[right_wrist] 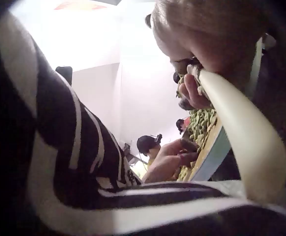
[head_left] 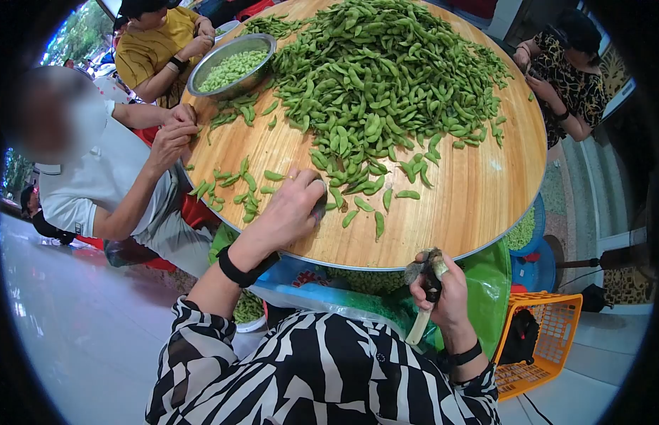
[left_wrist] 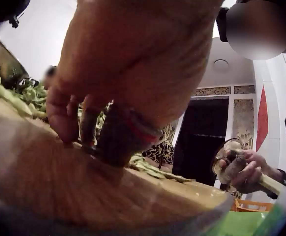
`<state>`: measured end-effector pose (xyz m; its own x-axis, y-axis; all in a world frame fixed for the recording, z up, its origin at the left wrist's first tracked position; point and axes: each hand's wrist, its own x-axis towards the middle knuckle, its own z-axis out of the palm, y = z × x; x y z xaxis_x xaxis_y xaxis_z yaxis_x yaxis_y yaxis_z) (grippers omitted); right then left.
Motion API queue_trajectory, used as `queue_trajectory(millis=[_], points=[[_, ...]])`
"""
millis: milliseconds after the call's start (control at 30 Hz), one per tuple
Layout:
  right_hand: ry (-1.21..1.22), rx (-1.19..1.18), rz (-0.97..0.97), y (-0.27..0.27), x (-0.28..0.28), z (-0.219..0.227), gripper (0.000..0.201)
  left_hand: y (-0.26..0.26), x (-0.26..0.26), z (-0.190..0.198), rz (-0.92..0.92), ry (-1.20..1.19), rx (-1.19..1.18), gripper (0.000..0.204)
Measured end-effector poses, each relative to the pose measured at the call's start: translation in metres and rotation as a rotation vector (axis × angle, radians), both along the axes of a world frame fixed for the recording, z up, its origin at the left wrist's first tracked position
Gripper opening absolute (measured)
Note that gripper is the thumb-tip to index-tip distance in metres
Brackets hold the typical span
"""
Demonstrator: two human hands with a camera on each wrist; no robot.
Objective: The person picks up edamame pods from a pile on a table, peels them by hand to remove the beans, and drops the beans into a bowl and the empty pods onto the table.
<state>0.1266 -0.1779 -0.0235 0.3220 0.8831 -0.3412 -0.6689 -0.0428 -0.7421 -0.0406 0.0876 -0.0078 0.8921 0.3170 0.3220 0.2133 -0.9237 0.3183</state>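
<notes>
My left hand (head_left: 290, 202) reaches down to the wooden table at the near edge of the heap of green soybean pods (head_left: 372, 78). In the left wrist view its fingertips are right at the tabletop, beside loose pods (left_wrist: 157, 171), and a dark covering with a red band wraps one digit. I cannot tell whether a pod lies between these fingers. Off the table's front edge, my right hand (head_left: 446, 290) grips a tool with a smooth cream handle (head_left: 419, 328) pointing down toward my body. Its other end is mostly hidden by the fingers and grey finger coverings.
A metal bowl (head_left: 232, 65) of shelled beans stands at the table's left edge, near scattered pods (head_left: 237, 185). People sit at the left, back left and right. Green plastic sheeting (head_left: 489, 287) hangs under the front edge. At lower right are an orange crate (head_left: 559, 333) and blue tubs (head_left: 538, 269).
</notes>
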Motion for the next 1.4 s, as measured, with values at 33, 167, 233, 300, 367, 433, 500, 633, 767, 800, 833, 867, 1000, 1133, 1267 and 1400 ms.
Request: queue_trajectory(millis=[33,167,233,300,367,433,500,633,767,800,833,867,1000,1133,1267,1400], points=[[0.097,0.033,-0.009,-0.001,0.000,-0.001,0.026,-0.001,-0.003,-0.003,-0.009,0.050,-0.039,0.026],[0.115,-0.008,-0.023,0.004,-0.010,0.000,0.027,-0.016,-0.006,0.001,0.012,0.093,-0.057,0.027],[-0.010,-0.033,0.062,0.006,-0.011,0.001,0.028,-0.018,-0.008,0.005,0.070,0.116,-0.314,0.027],[-0.039,-0.018,0.075,0.008,-0.012,0.003,0.029,-0.020,-0.008,0.006,0.124,0.139,-0.567,0.028],[-0.199,0.018,0.203,0.009,-0.011,0.012,0.027,-0.031,-0.007,0.004,0.207,-0.045,-0.993,0.025],[-0.264,0.030,0.218,0.013,-0.008,0.019,0.029,-0.045,0.000,0.014,0.185,-0.124,-1.140,0.025],[-0.238,0.030,0.165,0.018,-0.008,0.027,0.033,-0.058,0.010,0.021,0.155,-0.207,-1.286,0.025],[-0.225,0.065,0.151,0.023,-0.011,0.029,0.038,-0.067,0.019,0.018,0.028,-0.333,-1.324,0.024],[-0.244,0.008,0.029,0.012,0.001,0.032,0.037,-0.033,0.002,0.026,0.213,-0.185,-0.228,0.025],[-0.250,-0.004,-0.034,0.009,0.004,0.030,0.037,-0.023,-0.003,0.027,0.227,-0.162,-0.291,0.025],[-0.276,-0.012,-0.056,0.006,0.008,0.028,0.036,-0.022,-0.003,0.030,0.230,-0.160,-0.294,0.025],[-0.280,-0.007,-0.040,0.004,0.010,0.026,0.036,-0.022,-0.003,0.036,0.284,-0.080,-0.408,0.025],[-0.297,-0.040,0.034,0.011,0.001,0.024,0.035,-0.033,0.003,0.029,0.190,-0.086,-0.642,0.024],[-0.375,-0.025,0.106,0.014,-0.003,0.030,0.036,-0.043,0.011,0.023,0.089,-0.152,-0.801,0.023],[-0.405,-0.038,0.111,0.016,0.000,0.026,0.036,-0.051,0.020,0.020,0.028,-0.235,-1.181,0.019],[-0.350,0.027,0.204,0.023,-0.008,0.027,0.039,-0.072,0.030,0.020,0.003,-0.253,-1.385,0.015]])
